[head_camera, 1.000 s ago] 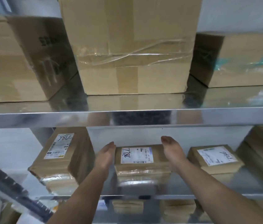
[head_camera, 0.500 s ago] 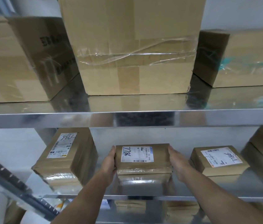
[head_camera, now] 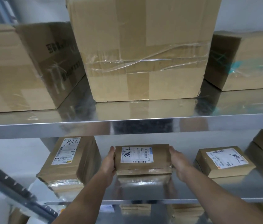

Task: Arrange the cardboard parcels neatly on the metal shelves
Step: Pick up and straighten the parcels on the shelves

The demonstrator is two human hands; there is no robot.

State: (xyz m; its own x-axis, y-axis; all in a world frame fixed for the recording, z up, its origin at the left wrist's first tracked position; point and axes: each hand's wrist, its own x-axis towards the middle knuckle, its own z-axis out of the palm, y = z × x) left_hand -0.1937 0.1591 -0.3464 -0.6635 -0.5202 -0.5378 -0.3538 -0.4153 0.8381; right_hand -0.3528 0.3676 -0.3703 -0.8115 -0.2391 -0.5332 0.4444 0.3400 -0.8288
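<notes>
Clasping the small labelled parcel (head_camera: 142,159) at both short ends: left grip (head_camera: 109,164) on the left end, right grip (head_camera: 178,162) on the right end, fingers curled round the edges. Lies dead centre between the 2, nearer to neither. Runs its long axis left to right, roughly parallel to the front lip of the middle shelf (head_camera: 143,201), with the label (head_camera: 136,154) facing up. Seems to rest on the shelf rather than hang clear of it, judging by the reflection tight under its front face, though hard to be sure from this angle.

Flanked on the same shelf by a taller parcel (head_camera: 69,160) to the left, turned askew with a corner toward the front, and a flat parcel (head_camera: 222,162) to the right, also skewed. Well apart from both.

Probably calls for an even push or slide from both ends, keeping the long edge square to the lip.

Overhead, on the upper shelf (head_camera: 127,126): 3 large cartons (head_camera: 143,54).
</notes>
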